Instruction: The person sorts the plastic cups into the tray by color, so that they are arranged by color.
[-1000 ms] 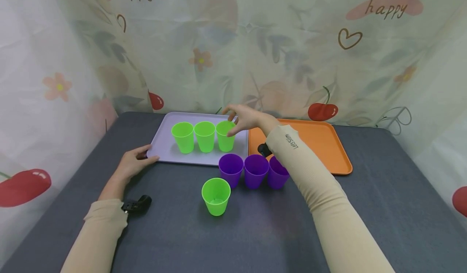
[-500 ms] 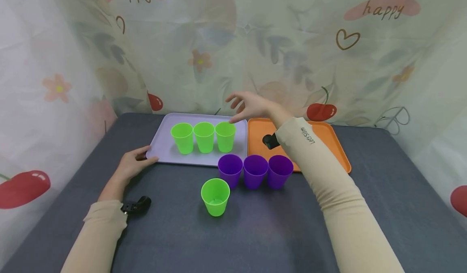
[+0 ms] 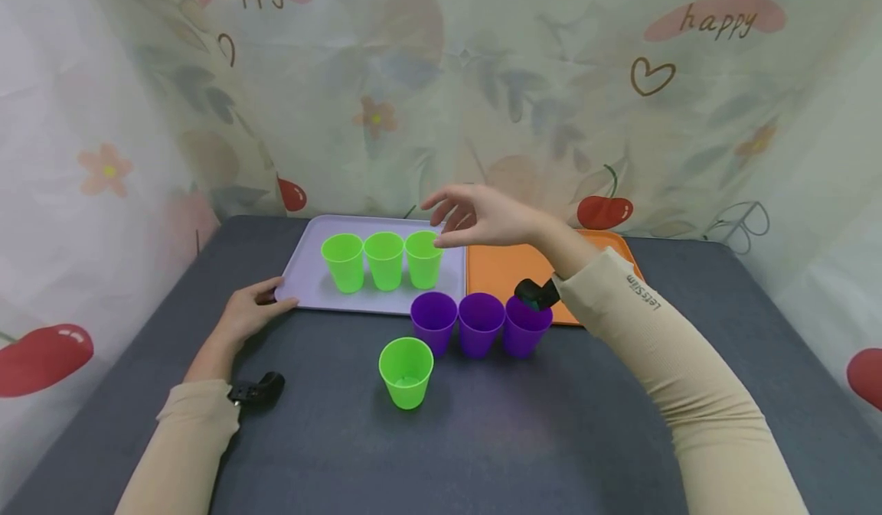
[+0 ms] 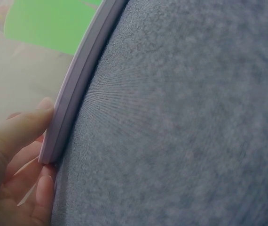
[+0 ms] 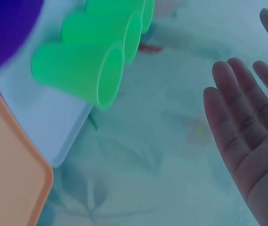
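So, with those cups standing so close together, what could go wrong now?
The right hand hovers by the rightmost green cup on the lilac tray; a low sweep might tip it. The left hand grips that tray's corner, so a tug could topple its cups. The right wrist's black device could perhaps knock the rightmost purple cup if it dips.

The place is a small curtained-off space; whether in a home or lab cannot be told. Cherry-printed sheeting (image 3: 455, 117) hangs at nine, twelve and three o'clock around a dark grey table (image 3: 482, 438).
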The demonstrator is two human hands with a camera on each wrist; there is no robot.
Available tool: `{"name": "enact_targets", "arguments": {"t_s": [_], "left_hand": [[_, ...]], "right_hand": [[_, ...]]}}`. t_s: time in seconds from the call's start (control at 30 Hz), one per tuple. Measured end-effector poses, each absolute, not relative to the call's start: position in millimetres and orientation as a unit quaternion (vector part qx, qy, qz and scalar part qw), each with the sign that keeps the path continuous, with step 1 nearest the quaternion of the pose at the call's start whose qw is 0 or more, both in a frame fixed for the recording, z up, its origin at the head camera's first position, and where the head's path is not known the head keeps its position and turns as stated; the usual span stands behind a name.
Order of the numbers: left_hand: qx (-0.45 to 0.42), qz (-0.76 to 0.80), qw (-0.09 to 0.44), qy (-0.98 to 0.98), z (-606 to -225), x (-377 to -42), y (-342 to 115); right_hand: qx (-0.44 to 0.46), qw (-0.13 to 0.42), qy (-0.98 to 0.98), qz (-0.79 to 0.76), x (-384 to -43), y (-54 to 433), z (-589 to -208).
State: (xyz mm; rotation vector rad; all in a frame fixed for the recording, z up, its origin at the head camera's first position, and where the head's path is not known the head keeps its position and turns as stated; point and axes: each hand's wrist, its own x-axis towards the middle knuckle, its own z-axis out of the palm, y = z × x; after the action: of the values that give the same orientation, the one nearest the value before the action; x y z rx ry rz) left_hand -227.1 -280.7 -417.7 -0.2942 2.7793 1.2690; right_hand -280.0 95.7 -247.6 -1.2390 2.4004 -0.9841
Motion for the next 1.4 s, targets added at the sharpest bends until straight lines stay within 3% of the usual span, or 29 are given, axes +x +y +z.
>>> {"name": "enact_targets", "arguments": {"t_s": [0.6,1.07,1.4], "left_hand": [[-0.091,0.419,0.037,0.902,-417.1,-226.5,-281.0],[-0.096,0.418,0.045,0.902,-414.7,-225.5,-279.0],[-0.089,0.413,0.037,0.905,-416.8,-226.1,-281.2]], "right_hand": [[-0.508,0.163,0.766,-0.358,-202.5,87.3,-302.3],[-0.533,0.159,0.760,-0.336,-184.3,77.8,-330.5],[-0.542,0.121,0.776,-0.298,-183.9,72.4,-333.5]]}}
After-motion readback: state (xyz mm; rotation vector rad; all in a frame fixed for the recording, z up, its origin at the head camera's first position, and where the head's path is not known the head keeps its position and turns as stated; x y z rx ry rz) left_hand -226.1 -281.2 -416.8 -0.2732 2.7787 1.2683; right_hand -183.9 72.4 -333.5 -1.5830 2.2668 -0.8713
